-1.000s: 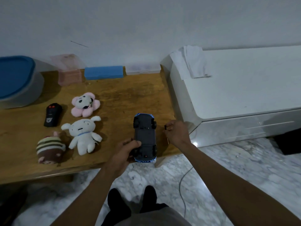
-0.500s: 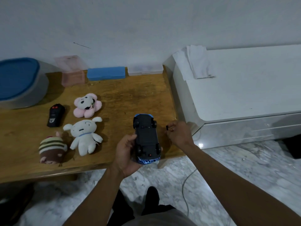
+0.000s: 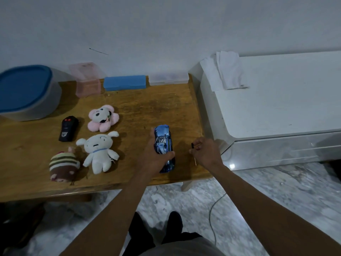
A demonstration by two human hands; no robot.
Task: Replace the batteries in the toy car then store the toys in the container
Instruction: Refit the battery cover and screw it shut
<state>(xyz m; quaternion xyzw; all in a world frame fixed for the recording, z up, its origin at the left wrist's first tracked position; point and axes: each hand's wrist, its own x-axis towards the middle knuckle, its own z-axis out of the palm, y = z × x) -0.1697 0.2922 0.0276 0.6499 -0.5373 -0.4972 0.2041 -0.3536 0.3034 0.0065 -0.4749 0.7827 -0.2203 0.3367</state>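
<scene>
Toy car [image 3: 163,143]: blue, roof up, gripped by the left hand [image 3: 155,154], fingers and thumb curled round its body. It is held at the wooden table [image 3: 147,108] near the front edge; contact with the top cannot be told. At 3 o'clock of the car, just apart, a thin screwdriver [image 3: 192,145] is pinched in the right hand [image 3: 206,152], dark end up. At 9 o'clock, well apart, a white plush [image 3: 99,150], pink flower plush [image 3: 103,118], striped plush [image 3: 63,166] and black remote [image 3: 68,128] are laid out. At 10 o'clock the container [image 3: 36,111] is seen, blue lid on.
</scene>
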